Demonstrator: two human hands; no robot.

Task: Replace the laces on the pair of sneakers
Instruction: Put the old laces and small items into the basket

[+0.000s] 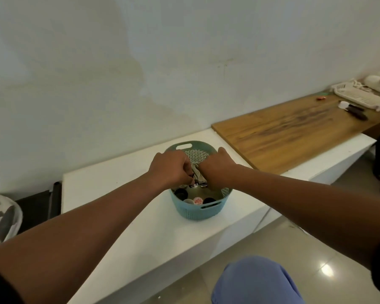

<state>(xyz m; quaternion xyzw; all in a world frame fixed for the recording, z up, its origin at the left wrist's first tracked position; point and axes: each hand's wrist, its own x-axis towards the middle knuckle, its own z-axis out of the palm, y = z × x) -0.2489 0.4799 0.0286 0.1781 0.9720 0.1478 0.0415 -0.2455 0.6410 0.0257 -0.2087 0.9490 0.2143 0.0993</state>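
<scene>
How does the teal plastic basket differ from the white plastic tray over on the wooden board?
The teal perforated plastic basket is deep, rounded and near; the white slatted plastic tray is flat, rectangular and far right. The basket stands on the white bench, the tray on the brown wooden board.

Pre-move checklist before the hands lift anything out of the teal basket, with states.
1. Both hands at the basket: ok, left hand and right hand are inside its rim.
2. Grip on the pale bundle: cannot tell, the fingers are hidden behind the knuckles.
3. Bundle is laces: cannot tell, too blurred.
4. Basket seated on the white bench: ok, upright and away from the edges.
5. Loose items in the basket clear of the lift: not ok, round lids lie just below the hands.
6. Sneakers within reach: cannot tell.
</scene>
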